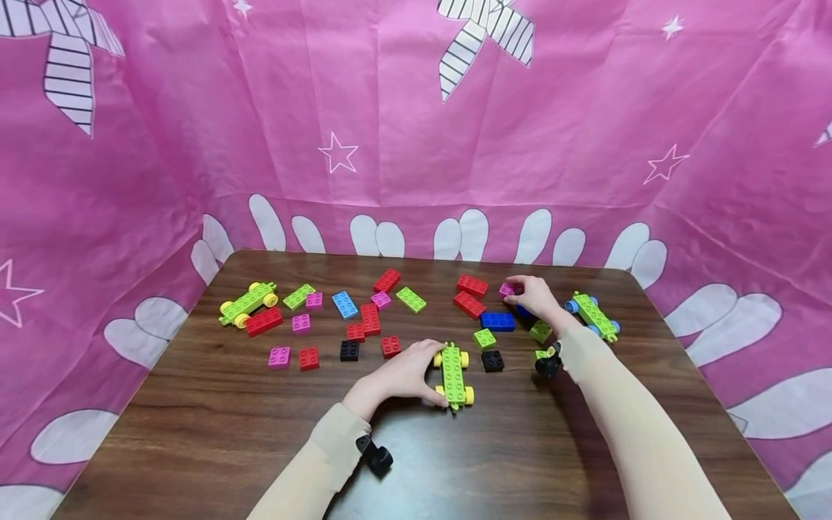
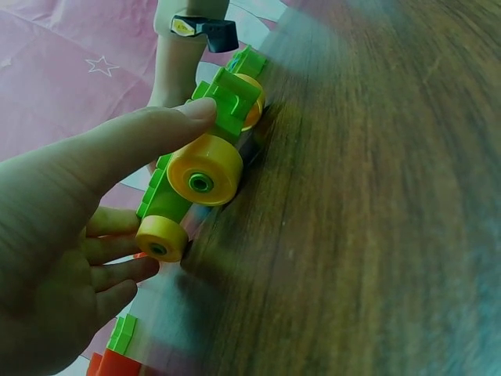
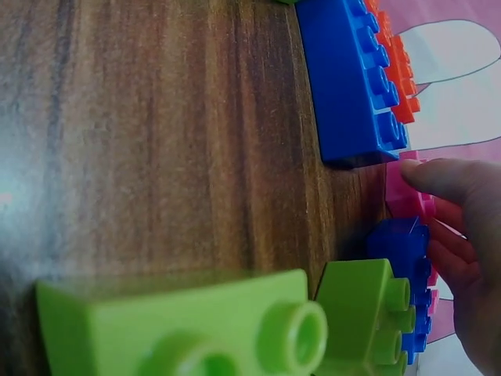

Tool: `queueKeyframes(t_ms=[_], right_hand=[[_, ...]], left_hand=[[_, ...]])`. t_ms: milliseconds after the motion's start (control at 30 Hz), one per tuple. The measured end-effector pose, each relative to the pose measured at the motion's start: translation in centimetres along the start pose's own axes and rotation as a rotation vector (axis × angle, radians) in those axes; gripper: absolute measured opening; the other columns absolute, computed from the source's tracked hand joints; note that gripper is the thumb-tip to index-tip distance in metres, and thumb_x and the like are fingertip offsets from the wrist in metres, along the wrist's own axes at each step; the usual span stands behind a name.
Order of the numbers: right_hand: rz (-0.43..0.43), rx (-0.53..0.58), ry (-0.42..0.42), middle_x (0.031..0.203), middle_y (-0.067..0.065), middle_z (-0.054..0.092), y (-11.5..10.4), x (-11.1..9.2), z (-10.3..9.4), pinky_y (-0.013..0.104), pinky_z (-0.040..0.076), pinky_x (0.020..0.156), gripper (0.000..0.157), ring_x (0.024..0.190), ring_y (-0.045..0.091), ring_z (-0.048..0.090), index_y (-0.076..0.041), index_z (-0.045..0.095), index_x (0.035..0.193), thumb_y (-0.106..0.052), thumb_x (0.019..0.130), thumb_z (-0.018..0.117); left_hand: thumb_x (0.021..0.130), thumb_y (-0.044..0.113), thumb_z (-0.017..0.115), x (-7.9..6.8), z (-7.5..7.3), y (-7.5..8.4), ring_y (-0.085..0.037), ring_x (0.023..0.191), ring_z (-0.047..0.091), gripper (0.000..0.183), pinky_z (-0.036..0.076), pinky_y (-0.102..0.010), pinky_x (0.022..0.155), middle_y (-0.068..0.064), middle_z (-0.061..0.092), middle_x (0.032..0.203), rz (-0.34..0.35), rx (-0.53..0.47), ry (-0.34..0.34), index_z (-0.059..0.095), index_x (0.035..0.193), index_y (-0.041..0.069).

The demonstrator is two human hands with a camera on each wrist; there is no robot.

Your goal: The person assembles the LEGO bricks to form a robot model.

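Head cam: L hand (image 1: pixel 404 374) holds grn chassis (image 1: pixel 453 375), long axis fore-aft.

Long cream sleeves (image 1: pixel 640 412), small black wrist cameras (image 1: pixel 377 458)

Three green wheeled bases (image 1: pixel 453 375) stand on the table: one at the clock's centre, one near ten o'clock, one near two. Red bricks (image 1: pixel 469 304) number eight, five long and three square. There are at least five pink bricks (image 1: pixel 505 290) and five green bricks (image 1: pixel 484 339): two long, two square, one partly hidden. Two dark blue bricks (image 1: pixel 497 321) lie between one and two, one light blue brick (image 1: pixel 345 305) at ten. Black bricks (image 1: pixel 349 352) make two.
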State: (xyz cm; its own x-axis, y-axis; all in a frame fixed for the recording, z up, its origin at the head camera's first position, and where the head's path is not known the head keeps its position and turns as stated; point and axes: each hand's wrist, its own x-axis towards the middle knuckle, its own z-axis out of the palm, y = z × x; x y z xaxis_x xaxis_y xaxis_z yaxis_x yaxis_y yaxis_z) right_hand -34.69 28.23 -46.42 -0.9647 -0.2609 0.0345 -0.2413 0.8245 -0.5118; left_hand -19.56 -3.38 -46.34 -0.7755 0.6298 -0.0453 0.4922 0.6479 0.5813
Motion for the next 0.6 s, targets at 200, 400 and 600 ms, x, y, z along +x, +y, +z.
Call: queueKeyframes(t_ms=[200, 400, 600], right_hand=[[-0.004, -0.044, -0.023, 0.121, 0.030, 0.060, -0.16, 0.34, -0.08, 0.056, 0.043, 0.097, 0.045, 0.111, 0.043, 0.055, 0.006, 0.057, 0.127, -0.013, 0.087, 0.069], [0.016, -0.033, -0.020, 0.121, 0.029, 0.060, -0.46, 0.31, -0.29, 0.056, 0.042, 0.098, 0.043, 0.112, 0.043, 0.054, 0.005, 0.058, 0.126, -0.011, 0.087, 0.068], [0.024, 0.011, 0.006, 0.124, 0.028, 0.059, -0.95, 0.02, -0.59, 0.055, 0.042, 0.098, 0.043, 0.112, 0.041, 0.054, 0.004, 0.058, 0.127, -0.011, 0.089, 0.067]], left_hand=[[0.068, 0.045, 0.084, 0.08, 0.06, -0.11, -0.024, 0.131, 0.044, 0.097, 0.038, -0.036, 0.109, -0.009, 0.047, 0.141, 0.017, 0.013, 0.007, 0.040, 0.143, 0.003], [0.068, 0.046, 0.084, 0.17, 0.01, -0.08, -0.022, 0.132, 0.043, 0.097, 0.037, -0.034, 0.110, -0.007, 0.047, 0.142, 0.007, 0.003, -0.005, 0.040, 0.144, 0.004], [0.069, 0.045, 0.084, 0.06, -0.25, -0.08, -0.022, 0.133, 0.042, 0.098, 0.037, -0.035, 0.110, -0.007, 0.046, 0.143, 0.001, -0.006, -0.013, 0.038, 0.145, 0.005]])
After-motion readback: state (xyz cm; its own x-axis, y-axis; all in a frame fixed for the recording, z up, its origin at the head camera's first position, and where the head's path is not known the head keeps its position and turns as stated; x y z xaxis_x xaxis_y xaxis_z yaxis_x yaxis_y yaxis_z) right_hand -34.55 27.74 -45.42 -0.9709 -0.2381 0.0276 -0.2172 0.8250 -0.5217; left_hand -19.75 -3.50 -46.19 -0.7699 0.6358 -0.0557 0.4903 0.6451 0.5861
